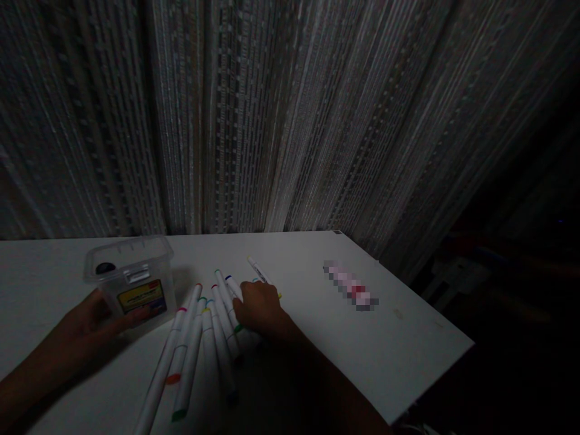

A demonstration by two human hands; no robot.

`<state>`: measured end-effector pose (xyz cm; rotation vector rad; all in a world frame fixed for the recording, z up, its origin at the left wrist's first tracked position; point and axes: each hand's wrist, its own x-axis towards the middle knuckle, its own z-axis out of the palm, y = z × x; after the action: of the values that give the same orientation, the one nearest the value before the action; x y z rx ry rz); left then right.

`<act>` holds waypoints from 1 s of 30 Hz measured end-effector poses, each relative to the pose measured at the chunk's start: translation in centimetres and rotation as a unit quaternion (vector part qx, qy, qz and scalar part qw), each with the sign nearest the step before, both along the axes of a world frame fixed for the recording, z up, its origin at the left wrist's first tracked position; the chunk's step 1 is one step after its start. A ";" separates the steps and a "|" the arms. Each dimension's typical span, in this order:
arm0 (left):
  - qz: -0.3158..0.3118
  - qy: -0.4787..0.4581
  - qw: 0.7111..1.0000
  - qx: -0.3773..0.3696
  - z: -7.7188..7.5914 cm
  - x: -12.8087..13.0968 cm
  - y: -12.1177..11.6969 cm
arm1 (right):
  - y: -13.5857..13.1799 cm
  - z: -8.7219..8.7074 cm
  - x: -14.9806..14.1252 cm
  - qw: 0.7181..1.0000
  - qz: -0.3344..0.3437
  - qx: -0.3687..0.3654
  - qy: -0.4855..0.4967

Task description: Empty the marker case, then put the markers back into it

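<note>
A clear plastic box [140,260] with a yellow and dark label stands tilted at the left, a dark round thing showing inside it. My left hand [102,320] is closed on its lower front, thumb across the label. Several white markers [194,344] with coloured ends lie side by side on the table, right of the box. Over the far right of this row, my right hand [260,305] is curled, palm down, closed on a blue-ended marker [234,286]; its fingertips are mostly hidden. Beyond it lies one white marker [258,269] apart from the row.
The white table [362,356] ends in a slanting edge at the right. A blurred-out pinkish and red object [348,285] lies near that edge. A striped string curtain [254,121] hangs behind the table. The room is dim, and the right side is very dark.
</note>
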<state>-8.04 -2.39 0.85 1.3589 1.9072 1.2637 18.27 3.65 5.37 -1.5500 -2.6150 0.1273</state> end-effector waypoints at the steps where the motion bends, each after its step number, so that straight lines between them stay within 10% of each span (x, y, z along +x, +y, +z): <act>1: -0.020 -0.027 0.999 -0.007 -0.2 -0.3 0.0 | 0.0 0.0 0.0 1.000 -0.002 0.000 -0.001; 21: -0.043 -0.102 0.994 -0.011 2.3 1.7 -1.2 | -0.1 0.0 0.2 0.999 0.004 0.022 0.026; 30: -0.083 -0.118 0.990 0.005 2.5 1.7 -1.1 | 0.8 0.7 0.1 0.948 -0.040 0.020 0.315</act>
<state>-6.37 -3.51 3.31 1.2820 1.5962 1.2896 18.32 4.47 6.08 -1.3161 -2.0381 0.4732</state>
